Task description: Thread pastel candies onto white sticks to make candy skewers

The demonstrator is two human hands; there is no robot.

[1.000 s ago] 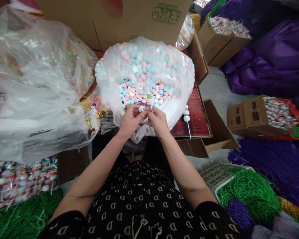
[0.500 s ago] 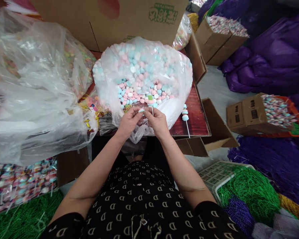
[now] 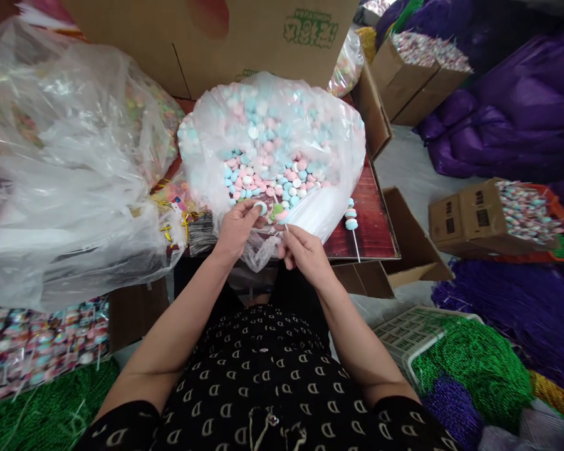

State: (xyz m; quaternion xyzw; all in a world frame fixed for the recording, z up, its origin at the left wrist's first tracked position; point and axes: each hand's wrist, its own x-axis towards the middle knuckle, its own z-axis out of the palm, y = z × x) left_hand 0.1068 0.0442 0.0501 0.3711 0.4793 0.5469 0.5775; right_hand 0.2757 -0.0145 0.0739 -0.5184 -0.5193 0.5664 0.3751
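Between the thumb and fingers of my left hand (image 3: 239, 227) is a round pale blue and white marshmallow (image 3: 260, 207). My right hand (image 3: 301, 245) pinches the white stick of a marshmallow skewer (image 3: 281, 215), which has a green piece and a pink-and-white one threaded on it. The two hands are slightly apart at the table's front edge. Just beyond them a clear plastic bag (image 3: 202, 150) lies open, full of pink, blue and white marshmallows (image 3: 263, 181). White sticks (image 3: 305, 210) lie in a bundle at its right side. A threaded skewer (image 3: 351, 219) rests on the table to the right.
Wire ties (image 3: 201, 233) and gold twist ties (image 3: 167, 233) lie left of the bag. A large plastic bag (image 3: 70, 169) fills the left side. Cardboard boxes (image 3: 467, 213), a white crate (image 3: 418, 332) and green strands (image 3: 474, 363) stand at right. A tall carton (image 3: 244, 37) is behind.
My hands have moved apart. The left keeps the marshmallow, while the right has drawn down and right along the stick. The skewer now tilts, its tip pointing away to the left.
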